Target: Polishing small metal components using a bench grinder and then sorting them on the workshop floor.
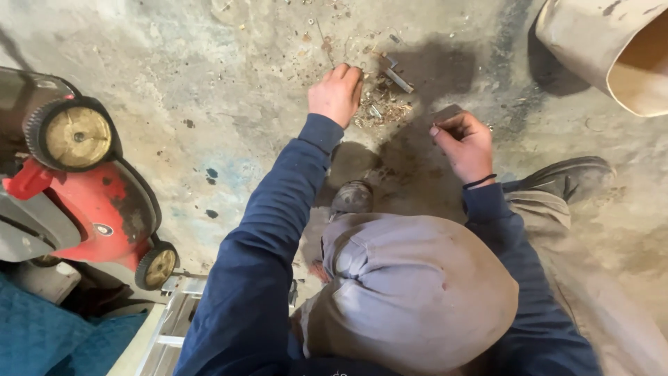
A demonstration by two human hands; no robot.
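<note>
I am crouched over a stained concrete floor (229, 90). My left hand (337, 92) reaches forward with its fingers bent down, touching a small heap of rusty bits and screws (381, 111). A short metal bolt-like piece (396, 78) lies just beyond the heap. My right hand (465, 143) is closed on a small dark flat piece (446, 113), held a little above the floor to the right of the heap. Both sleeves are dark blue. My knee in grey trousers (410, 285) fills the lower middle.
A red lawn mower (83, 195) with yellow-hubbed wheels stands at the left. A large beige tube or bucket (612, 49) lies at the top right. My boots (570, 177) rest on the floor. A blue quilted cloth (42, 334) and a metal ladder (174, 320) sit bottom left.
</note>
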